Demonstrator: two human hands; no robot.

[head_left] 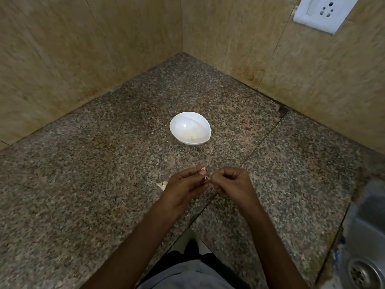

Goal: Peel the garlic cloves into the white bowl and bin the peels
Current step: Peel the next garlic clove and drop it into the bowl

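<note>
A white bowl (190,128) stands on the speckled granite counter (104,163) with a small pale peeled clove (193,138) near its bottom. In front of it, above the counter, my left hand (185,186) and my right hand (231,180) meet fingertip to fingertip. Both pinch a small garlic clove (206,178), mostly hidden by the fingers, with a thin strip of skin showing between them. A scrap of peel (203,169) clings to my left thumb tip. A few pale peels (162,185) lie on the counter just left of my left hand.
Tiled walls meet in a corner behind the bowl. A white wall socket (321,11) sits at the top right. A steel sink with its drain (363,273) lies at the bottom right, beyond the counter's edge.
</note>
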